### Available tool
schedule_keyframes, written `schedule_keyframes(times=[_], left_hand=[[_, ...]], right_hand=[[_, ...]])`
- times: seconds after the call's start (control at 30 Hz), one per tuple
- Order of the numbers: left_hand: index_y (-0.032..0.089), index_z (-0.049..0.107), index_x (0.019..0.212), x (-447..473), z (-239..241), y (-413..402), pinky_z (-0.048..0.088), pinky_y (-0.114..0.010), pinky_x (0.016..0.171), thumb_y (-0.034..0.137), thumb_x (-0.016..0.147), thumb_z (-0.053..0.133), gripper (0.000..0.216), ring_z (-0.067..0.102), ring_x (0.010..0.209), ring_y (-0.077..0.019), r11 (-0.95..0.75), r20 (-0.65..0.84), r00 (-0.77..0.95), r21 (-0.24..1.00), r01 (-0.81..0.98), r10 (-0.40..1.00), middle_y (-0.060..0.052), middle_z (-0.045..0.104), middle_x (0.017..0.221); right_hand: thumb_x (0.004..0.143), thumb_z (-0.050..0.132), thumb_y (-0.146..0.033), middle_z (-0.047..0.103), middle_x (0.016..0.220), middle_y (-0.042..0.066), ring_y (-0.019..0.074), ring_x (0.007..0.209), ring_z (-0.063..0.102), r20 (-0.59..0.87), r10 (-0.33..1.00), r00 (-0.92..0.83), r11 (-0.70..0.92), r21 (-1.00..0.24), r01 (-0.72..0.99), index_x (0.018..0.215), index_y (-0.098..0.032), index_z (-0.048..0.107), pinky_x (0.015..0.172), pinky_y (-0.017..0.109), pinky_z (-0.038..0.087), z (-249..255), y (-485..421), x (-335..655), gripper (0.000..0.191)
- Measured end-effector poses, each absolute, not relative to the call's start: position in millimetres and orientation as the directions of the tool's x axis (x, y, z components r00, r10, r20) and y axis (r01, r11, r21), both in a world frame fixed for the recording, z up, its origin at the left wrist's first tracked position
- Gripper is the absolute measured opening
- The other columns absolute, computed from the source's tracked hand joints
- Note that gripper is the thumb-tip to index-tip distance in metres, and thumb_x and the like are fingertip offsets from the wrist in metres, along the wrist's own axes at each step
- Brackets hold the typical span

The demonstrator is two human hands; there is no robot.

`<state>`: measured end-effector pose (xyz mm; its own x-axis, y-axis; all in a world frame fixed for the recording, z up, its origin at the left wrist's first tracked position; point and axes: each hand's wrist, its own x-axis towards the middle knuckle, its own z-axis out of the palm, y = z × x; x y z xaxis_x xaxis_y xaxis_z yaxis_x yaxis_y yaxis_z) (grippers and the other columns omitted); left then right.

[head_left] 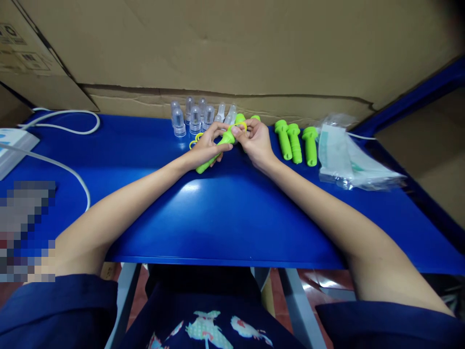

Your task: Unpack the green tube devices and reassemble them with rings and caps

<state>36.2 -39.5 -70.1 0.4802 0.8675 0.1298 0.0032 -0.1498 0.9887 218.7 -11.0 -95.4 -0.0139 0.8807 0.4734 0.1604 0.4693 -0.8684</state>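
My left hand [209,148] is wrapped round a lime-green plastic handle [225,137], which tilts from lower left to upper right. At the handle's upper end, my right hand [256,140] pinches a yellow ring [242,127] that lies at the green head. More yellow rings [196,139] rest on the table beside my left hand, partly hidden by it. Behind both hands stand several clear plastic bottle-shaped caps [195,118] and some smaller translucent pieces [229,112]. Another green part shows just past my right hand, mostly covered.
Several green handles [295,143] lie right of my right hand, beside clear plastic bags [343,155]. A white device [16,148] with a white cable [76,174] sits at the left of the blue table [218,218]. Cardboard [232,48] walls the back.
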Motion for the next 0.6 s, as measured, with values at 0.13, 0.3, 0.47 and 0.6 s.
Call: schedule_keyframes(times=[0.13, 0.3, 0.47, 0.6], left_hand=[[0.023, 0.044, 0.127, 37.9, -69.1, -40.0, 0.036, -0.013, 0.039, 0.02, 0.084, 0.069, 0.05, 0.053, 0.048, 0.0017, -0.149, 0.117, 0.459, 0.988, 0.034, 0.881, -0.011, 0.063, 0.142], [0.022, 0.043, 0.127, 38.7, -67.2, -40.4, 0.036, -0.014, 0.037, 0.019, 0.085, 0.067, 0.048, 0.052, 0.046, 0.0021, -0.144, 0.103, 0.446, 0.988, 0.061, 0.889, -0.012, 0.062, 0.143], [0.021, 0.045, 0.125, 37.6, -67.6, -40.8, 0.037, -0.016, 0.036, 0.018, 0.085, 0.068, 0.047, 0.052, 0.045, 0.0014, -0.162, 0.115, 0.467, 0.985, 0.062, 0.877, -0.014, 0.06, 0.145], [0.02, 0.044, 0.12, 37.1, -69.9, -39.4, 0.036, -0.016, 0.033, 0.019, 0.085, 0.066, 0.042, 0.052, 0.044, 0.0009, -0.213, 0.157, 0.496, 0.975, 0.059, 0.854, -0.016, 0.057, 0.151]], right_hand=[[0.068, 0.073, -0.093, 0.06, 0.082, 0.001, 0.0139, 0.063, 0.054, 0.533, 0.846, 0.005, 0.516, -0.821, 0.246, 0.091, -0.026, 0.051, 0.059, 0.033, 0.05, -99.4, -11.3, 214.4, 0.075], [0.085, 0.055, -0.092, 0.063, 0.08, 0.002, 0.016, 0.062, 0.058, 0.621, 0.783, -0.009, 0.555, -0.693, 0.46, 0.094, -0.025, 0.05, 0.062, 0.036, 0.053, -96.4, -24.2, 213.5, 0.067], [0.093, 0.038, -0.091, 0.068, 0.088, 0.008, 0.0249, 0.08, 0.069, 0.663, 0.748, -0.039, 0.533, -0.564, 0.631, 0.097, -0.024, 0.051, 0.073, 0.043, 0.056, -95.2, -32.2, 217.4, 0.068], [0.097, 0.031, -0.088, 0.066, 0.085, 0.008, 0.0258, 0.078, 0.068, 0.665, 0.742, -0.078, 0.533, -0.516, 0.671, 0.099, -0.024, 0.051, 0.072, 0.043, 0.055, -97.1, -32.0, 219.1, 0.068]])
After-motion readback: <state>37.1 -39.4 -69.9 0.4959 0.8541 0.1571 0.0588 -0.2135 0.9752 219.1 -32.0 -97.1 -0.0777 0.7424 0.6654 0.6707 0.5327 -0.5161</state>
